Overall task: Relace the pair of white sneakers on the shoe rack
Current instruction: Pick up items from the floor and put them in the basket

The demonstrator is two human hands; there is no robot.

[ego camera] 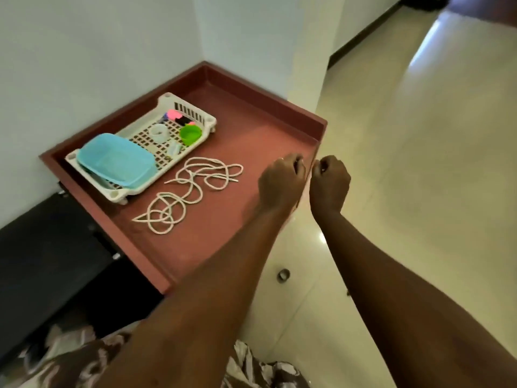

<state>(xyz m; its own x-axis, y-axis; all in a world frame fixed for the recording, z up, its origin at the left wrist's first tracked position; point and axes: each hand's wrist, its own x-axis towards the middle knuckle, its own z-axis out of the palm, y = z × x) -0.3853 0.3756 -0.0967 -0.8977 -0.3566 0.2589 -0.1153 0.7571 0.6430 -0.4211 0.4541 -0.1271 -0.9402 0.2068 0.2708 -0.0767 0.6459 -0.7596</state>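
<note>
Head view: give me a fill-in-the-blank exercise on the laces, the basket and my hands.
1. The laces lie loose on the rack top, and ____ hand touches them.
2. The small cup in the white basket is ____ in colour.
3. The tub lying at the basket's near end is ____ in colour.
4. The left hand and the right hand both have their fingers ____.

Missing words: neither; green; blue; curled.

Home hallway: shoe rack [296, 113], tiled floor [419, 163]
</note>
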